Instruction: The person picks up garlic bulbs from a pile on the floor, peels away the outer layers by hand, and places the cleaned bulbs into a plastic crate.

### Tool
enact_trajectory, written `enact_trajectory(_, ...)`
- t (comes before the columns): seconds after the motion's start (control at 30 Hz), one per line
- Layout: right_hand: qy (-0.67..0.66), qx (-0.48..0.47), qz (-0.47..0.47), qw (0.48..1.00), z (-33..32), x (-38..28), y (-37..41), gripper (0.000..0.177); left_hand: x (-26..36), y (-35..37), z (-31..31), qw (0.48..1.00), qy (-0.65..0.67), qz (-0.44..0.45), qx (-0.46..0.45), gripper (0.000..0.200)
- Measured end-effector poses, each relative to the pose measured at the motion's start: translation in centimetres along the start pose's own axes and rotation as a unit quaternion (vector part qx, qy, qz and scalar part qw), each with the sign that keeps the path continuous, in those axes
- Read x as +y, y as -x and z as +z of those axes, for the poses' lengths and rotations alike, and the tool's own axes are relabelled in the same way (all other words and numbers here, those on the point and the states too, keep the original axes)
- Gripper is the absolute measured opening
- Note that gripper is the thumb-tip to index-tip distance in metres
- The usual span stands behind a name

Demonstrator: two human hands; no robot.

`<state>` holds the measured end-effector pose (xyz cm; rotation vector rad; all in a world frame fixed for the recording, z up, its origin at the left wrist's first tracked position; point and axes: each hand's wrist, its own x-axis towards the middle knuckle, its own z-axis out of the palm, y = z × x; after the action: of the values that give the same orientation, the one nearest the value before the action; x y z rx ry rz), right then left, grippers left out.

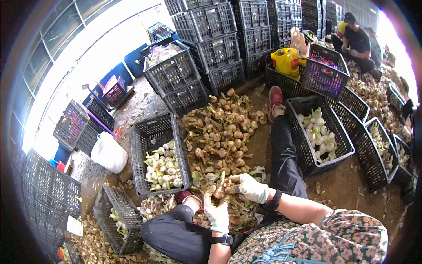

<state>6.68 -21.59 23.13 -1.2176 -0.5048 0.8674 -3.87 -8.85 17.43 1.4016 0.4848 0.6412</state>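
Note:
Between my two gloved hands is a brown, unpeeled garlic bulb (219, 191) with a pale stem pointing up. My left hand (217, 214), in a white glove, grips it from below with closed fingers. My right hand (249, 188), gloved too, pinches the bulb from the right side. Just beyond lies a heap of dirty garlic bulbs (231, 132). Loose papery skins (239, 209) cover the floor beneath my hands. To the left, a black crate (136, 160) holds clean white garlic (165, 167). Another black crate (338, 158) with peeled garlic (320, 136) stands right of my outstretched leg.
Tall stacks of black crates (215, 48) rise ahead. A white bucket (110, 154) stands left, and a tilted crate (116, 220) sits near my left knee. A yellow bag (285, 61) rests in a crate ahead right. People (358, 44) sit by garlic heaps at the far right.

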Motion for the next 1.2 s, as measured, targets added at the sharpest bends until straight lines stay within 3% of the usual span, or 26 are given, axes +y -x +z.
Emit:
enact_trajectory(0.07,-0.066,0.007,-0.017,0.998,0.2,-0.2,-0.1,0.034,-0.2,-0.3,0.0,0.997,-0.063,0.036,-0.011,0.059)
enact_trajectory(0.13,-0.074,0.031,-0.038,0.996,0.6,0.2,-0.2,0.029,0.2,-0.1,0.2,0.977,-0.146,0.149,-0.045,0.061)
enact_trajectory(0.2,0.038,0.037,-0.022,0.998,0.2,1.2,-0.8,0.025,0.8,0.0,0.3,0.977,-0.147,0.150,-0.045,0.062)
enact_trajectory(0.3,0.023,0.017,-0.010,1.000,0.4,-1.2,0.0,0.018,0.1,-0.1,-0.2,0.988,-0.118,0.094,-0.045,0.062)
enact_trajectory(0.37,-0.011,0.007,-0.011,1.000,-0.1,-0.3,0.0,0.016,-0.6,-0.3,-0.4,0.999,0.007,-0.009,-0.033,0.060)
enact_trajectory(0.5,-0.079,0.005,-0.019,0.997,-0.5,1.3,-0.6,0.019,-1.0,-0.2,-0.3,0.997,-0.057,0.041,-0.039,0.062)
enact_trajectory(0.57,0.084,0.042,-0.058,0.994,0.0,1.0,-0.6,0.025,-1.1,-0.4,-0.1,0.997,0.046,0.031,-0.058,0.064)
enact_trajectory(0.67,0.138,0.051,-0.114,0.983,0.3,-0.6,0.1,0.032,1.4,0.8,0.8,0.996,0.080,-0.008,-0.041,0.062)
enact_trajectory(0.8,0.120,-0.013,-0.051,0.991,-1.4,0.4,-0.4,0.032,2.3,0.7,0.5,0.982,0.179,-0.042,-0.039,0.056)
enact_trajectory(0.87,0.115,-0.043,-0.078,0.989,-1.5,0.4,-0.2,0.036,3.3,0.7,0.6,0.971,0.227,-0.058,-0.043,0.054)
enact_trajectory(0.9,0.042,-0.046,-0.056,0.996,-1.5,1.0,-0.3,0.038,3.9,0.8,0.7,0.966,0.247,-0.076,-0.017,0.053)
enact_trajectory(0.93,-0.031,-0.048,-0.034,0.998,-1.2,0.8,-0.2,0.040,3.4,0.7,0.7,0.966,0.247,-0.076,-0.017,0.053)
enact_trajectory(1.0,0.014,-0.029,-0.065,0.997,-0.4,0.5,-0.1,0.042,1.9,0.6,0.6,0.982,0.185,-0.007,-0.048,0.053)
enact_trajectory(1.07,0.044,0.006,-0.070,0.997,0.4,0.5,-0.3,0.041,2.1,0.7,0.8,0.974,0.218,-0.046,-0.046,0.055)
enact_trajectory(1.13,0.013,0.029,-0.002,1.000,1.3,-0.2,0.2,0.039,2.5,1.0,0.7,0.995,0.092,-0.006,-0.032,0.059)
enact_trajectory(1.2,-0.006,0.023,-0.022,0.999,1.5,-1.0,0.6,0.036,3.0,1.2,0.6,0.995,0.093,-0.023,-0.028,0.058)
